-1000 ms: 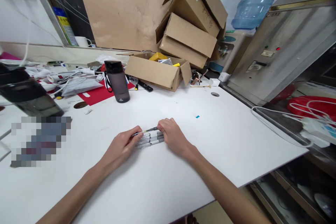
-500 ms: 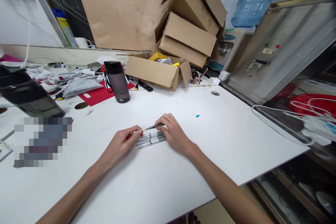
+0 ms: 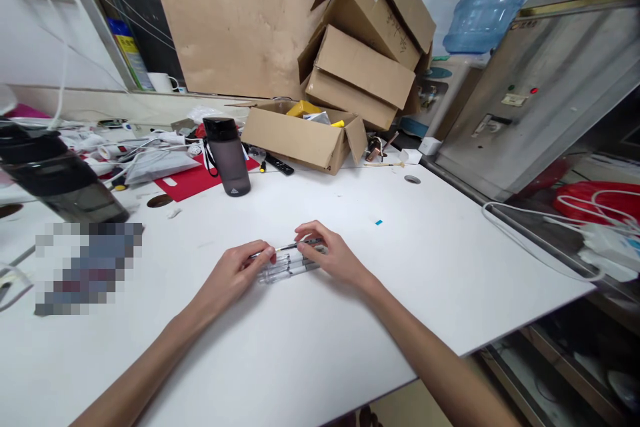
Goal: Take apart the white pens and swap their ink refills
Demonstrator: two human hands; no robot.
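On the white table [image 3: 300, 340] lie several clear pens [image 3: 287, 268] side by side, with dark parts toward their right ends. Just beyond them a thin pen with a dark section [image 3: 286, 248] is held at both ends. My left hand [image 3: 245, 265] pinches its left end between thumb and fingers. My right hand [image 3: 330, 252] has thumb and fingers on its right end, with the palm over the right ends of the row of pens, partly hiding them.
A dark bottle [image 3: 227, 159] stands behind my hands, beside a red sheet [image 3: 187, 180]. An open cardboard box [image 3: 295, 137] is at the back. At left are another bottle [image 3: 65, 177] and a blurred-out flat item [image 3: 90, 273]. A blue scrap [image 3: 379, 222] lies right.
My right hand has turned slightly and its fingers sit lower over the pen and the row. My left hand keeps its pinch. The whole view has shifted a little.
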